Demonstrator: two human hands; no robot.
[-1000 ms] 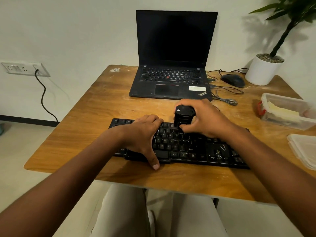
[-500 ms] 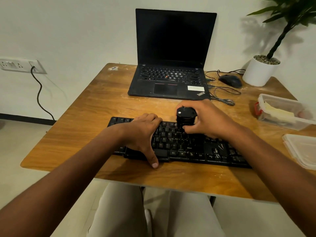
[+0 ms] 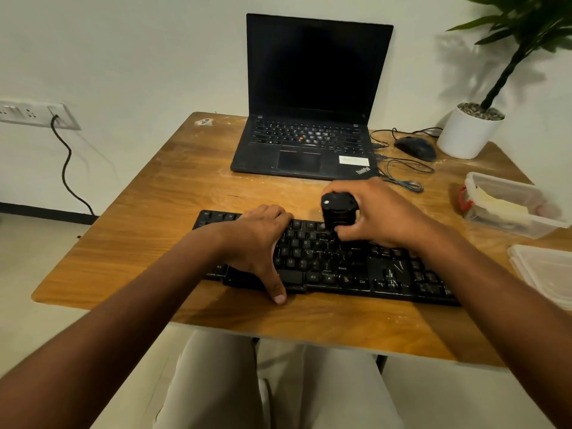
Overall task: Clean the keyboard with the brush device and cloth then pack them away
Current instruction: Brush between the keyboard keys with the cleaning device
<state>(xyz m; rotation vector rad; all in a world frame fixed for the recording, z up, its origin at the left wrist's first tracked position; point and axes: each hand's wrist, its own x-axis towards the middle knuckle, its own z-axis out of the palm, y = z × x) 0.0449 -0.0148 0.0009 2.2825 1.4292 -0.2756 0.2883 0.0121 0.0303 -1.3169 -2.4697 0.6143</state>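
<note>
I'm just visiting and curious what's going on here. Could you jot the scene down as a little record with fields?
activity: cleaning a black keyboard on a wooden table
right hand: grips a round black brush device, set upright on the upper key rows
left hand: rests on the keyboard's left part, thumb at its front edge
behind: open laptop, screen dark
right side: mouse, potted plant, clear plastic container, its lid
cloth: cannot tell
</note>
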